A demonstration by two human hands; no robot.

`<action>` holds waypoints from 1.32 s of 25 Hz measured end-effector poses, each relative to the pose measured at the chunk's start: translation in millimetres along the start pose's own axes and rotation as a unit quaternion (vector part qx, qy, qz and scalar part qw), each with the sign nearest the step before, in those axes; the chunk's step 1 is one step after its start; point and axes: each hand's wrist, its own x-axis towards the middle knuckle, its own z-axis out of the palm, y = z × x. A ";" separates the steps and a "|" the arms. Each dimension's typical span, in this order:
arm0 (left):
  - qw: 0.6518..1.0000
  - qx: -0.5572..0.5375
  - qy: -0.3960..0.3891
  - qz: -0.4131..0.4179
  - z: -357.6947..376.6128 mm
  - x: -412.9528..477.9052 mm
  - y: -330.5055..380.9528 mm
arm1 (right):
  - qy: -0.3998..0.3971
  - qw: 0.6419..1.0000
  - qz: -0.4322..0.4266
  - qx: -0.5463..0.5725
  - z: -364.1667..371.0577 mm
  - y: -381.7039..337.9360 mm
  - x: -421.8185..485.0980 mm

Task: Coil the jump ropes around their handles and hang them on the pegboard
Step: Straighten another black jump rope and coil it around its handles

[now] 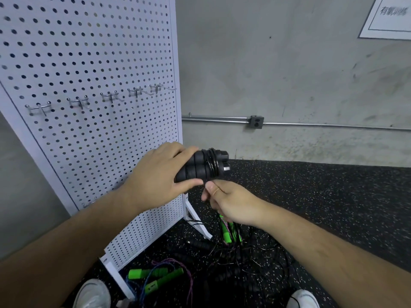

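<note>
two black handles (200,166) are held side by side, in the air beside the pegboard (89,63), with a thin black cord (212,163) wound several turns near their far ends. the left grip (155,176) is clenched round both handles. the right grip (226,201), just below, pinches the cord with thumb and curled fingers. hooks (77,102) line the pegboard above; more ropes (244,258) lie tangled on the floor (333,196).

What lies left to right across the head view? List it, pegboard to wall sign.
pegboard → left hand → black handles, wound with black rope → outlet box → wall sign. The right hand overlaps the handles, so it is left out.
</note>
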 end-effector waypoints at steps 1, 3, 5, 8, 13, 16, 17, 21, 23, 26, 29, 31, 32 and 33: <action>1.000 0.003 0.000 -0.011 1.8 1.7 -5.1 | 0.014 1.000 0.001 -0.013 2.8 -6.2 -1.7; 0.999 0.004 0.012 -0.029 3.1 5.2 -13.3 | 0.030 0.998 -0.010 -0.046 4.5 -18.3 -5.7; 0.999 0.016 0.013 -0.043 4.7 7.5 -20.4 | 0.023 0.996 -0.012 -0.082 3.4 -26.8 -11.6; 0.997 0.023 -0.016 -0.065 9.7 5.5 -30.0 | 0.010 0.992 -0.021 -0.126 -1.0 -35.4 -22.0; 0.997 0.009 -0.057 -0.055 13.7 8.4 -27.5 | 0.095 0.950 -0.074 -0.290 -17.2 -49.6 -24.3; 0.996 0.015 -0.077 -0.036 17.6 7.6 -21.9 | 0.109 0.927 -0.106 -0.344 -22.6 -49.9 -25.7; 0.996 0.018 -0.080 -0.029 19.1 7.4 -21.3 | 0.104 0.924 -0.119 -0.348 -23.5 -50.0 -26.3; 0.997 0.001 -0.079 0.004 23.2 5.6 -18.9 | 0.103 0.923 -0.140 -0.344 -34.1 -52.8 -26.1; 0.995 -0.026 -0.087 0.033 24.0 2.7 -13.3 | 0.122 0.910 -0.160 -0.363 -44.5 -51.3 -22.6; 0.989 -0.073 -0.092 0.093 20.9 -3.9 7.3 | 0.131 0.903 -0.178 -0.369 -65.4 -41.5 -13.6; 0.983 -0.119 -0.085 0.113 11.1 -8.6 28.5 | 0.128 0.937 -0.169 -0.279 -82.0 -19.1 -3.1; 0.977 -0.163 -0.089 0.101 2.9 -11.2 36.4 | 0.107 0.964 -0.166 -0.180 -85.5 -6.7 2.5; 0.974 -0.187 -0.092 0.092 -1.1 -12.4 38.1 | 0.094 0.975 -0.160 -0.125 -83.9 -2.6 3.3; 0.971 -0.207 -0.092 0.080 -4.8 -13.4 38.2 | 0.074 0.984 -0.146 -0.066 -79.7 -0.6 3.3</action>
